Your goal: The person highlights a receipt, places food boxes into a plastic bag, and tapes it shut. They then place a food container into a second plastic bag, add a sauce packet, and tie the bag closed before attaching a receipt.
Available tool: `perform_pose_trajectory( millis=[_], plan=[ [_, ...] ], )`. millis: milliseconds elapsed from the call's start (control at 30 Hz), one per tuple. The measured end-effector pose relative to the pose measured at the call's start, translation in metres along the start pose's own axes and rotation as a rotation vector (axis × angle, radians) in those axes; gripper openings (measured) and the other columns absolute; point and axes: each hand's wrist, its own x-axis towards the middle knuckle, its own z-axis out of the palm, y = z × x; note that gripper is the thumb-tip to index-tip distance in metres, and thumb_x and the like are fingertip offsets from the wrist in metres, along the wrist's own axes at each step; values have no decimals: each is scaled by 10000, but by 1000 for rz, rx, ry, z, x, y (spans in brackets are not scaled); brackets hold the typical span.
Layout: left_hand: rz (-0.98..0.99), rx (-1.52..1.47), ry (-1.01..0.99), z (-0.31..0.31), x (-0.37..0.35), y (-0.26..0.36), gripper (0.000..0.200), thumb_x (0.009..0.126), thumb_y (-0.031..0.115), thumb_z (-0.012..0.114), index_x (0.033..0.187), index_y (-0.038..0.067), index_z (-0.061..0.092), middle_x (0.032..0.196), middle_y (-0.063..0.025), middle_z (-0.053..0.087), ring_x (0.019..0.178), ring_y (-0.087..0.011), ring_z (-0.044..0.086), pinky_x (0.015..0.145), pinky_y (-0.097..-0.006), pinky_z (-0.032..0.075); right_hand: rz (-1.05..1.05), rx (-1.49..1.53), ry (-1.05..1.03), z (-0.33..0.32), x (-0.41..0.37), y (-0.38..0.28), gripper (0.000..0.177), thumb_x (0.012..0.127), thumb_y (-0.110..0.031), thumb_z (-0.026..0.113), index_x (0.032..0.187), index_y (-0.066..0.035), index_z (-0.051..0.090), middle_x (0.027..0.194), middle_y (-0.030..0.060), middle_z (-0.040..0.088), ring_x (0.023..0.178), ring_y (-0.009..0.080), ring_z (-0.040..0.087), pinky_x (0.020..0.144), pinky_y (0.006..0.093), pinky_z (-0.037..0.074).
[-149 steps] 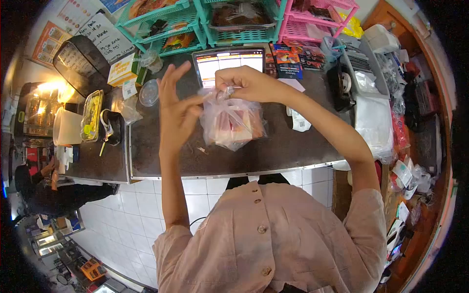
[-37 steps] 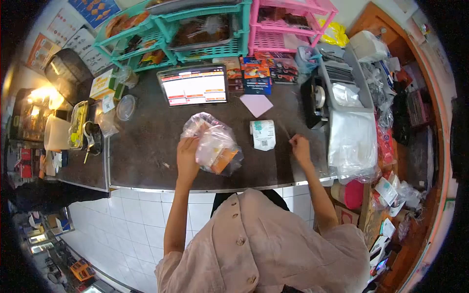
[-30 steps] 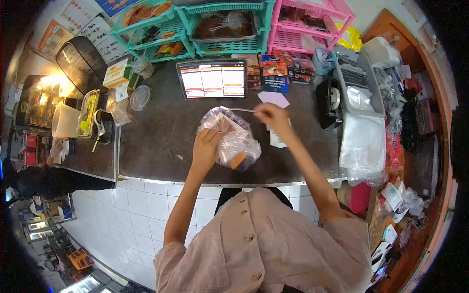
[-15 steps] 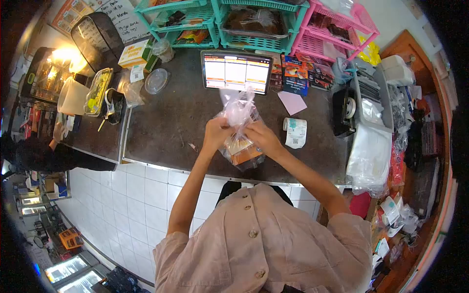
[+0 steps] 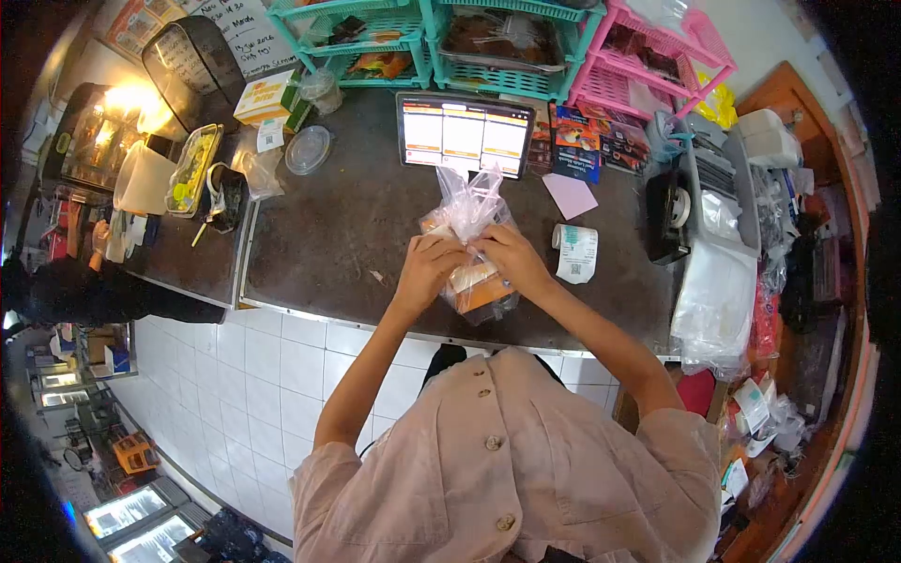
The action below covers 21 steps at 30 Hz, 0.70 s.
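Observation:
A clear plastic bag point(image 5: 469, 211) with an orange and white package point(image 5: 481, 291) inside stands near the counter's front edge, its top gathered and its loose ends pointing toward the tablet point(image 5: 465, 134). My left hand point(image 5: 434, 267) is closed on the gathered neck from the left side. From the right, my right hand point(image 5: 511, 258) pinches the same neck, its fingertips close to those of my left hand. The fingertips are partly hidden in the folds. A paper roll with a printed label point(image 5: 575, 254) and a pink paper point(image 5: 570, 196) lie right of the bag.
Teal racks point(image 5: 502, 47) and a pink rack point(image 5: 648, 61) line the back. At right are a black dispenser point(image 5: 667, 218) and a grey bin point(image 5: 723, 192). A round lid point(image 5: 308, 150) lies left. Another person's hand point(image 5: 99, 235) is at far left.
The bag's top now looks more tightly bunched and stands above my fingers. My left hand has turned more over the neck. The whole view has shifted slightly.

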Motion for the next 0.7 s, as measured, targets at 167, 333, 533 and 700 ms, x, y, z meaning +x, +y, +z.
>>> perform_pose_trajectory(
  millis=[167, 333, 533, 700],
  plan=[
    [-18, -138, 45, 16, 9, 4, 150, 730, 108, 638, 862, 52, 597, 798, -47, 599, 783, -244, 555, 728, -327, 405, -7, 18, 31, 3, 2, 4, 177, 682, -10, 573, 858, 3, 581, 859, 102, 518, 839, 259, 521, 723, 339, 430],
    [-430, -529, 66, 23, 16, 7, 133, 737, 96, 663, 819, 8, 605, 717, -95, 616, 633, -186, 596, 595, -292, 458, 334, 340, -44, -9, 13, 7, 76, 738, -13, 590, 809, 1, 566, 779, 102, 534, 711, 203, 572, 621, 307, 450],
    [-383, -362, 105, 34, 8, -5, 115, 715, 103, 665, 772, 7, 638, 693, -111, 617, 644, -182, 614, 600, -278, 463, 244, 415, -330, -26, 25, 29, 123, 751, -35, 636, 854, 6, 583, 766, 62, 587, 699, 98, 564, 632, 245, 458],
    [-466, -518, 143, 34, 9, 0, 116, 707, 91, 660, 767, -6, 643, 708, -114, 633, 614, -168, 618, 594, -258, 472, 270, 486, -328, -22, 26, 37, 118, 751, -29, 639, 857, -4, 596, 780, 47, 608, 718, 94, 573, 648, 241, 466]
  ],
)
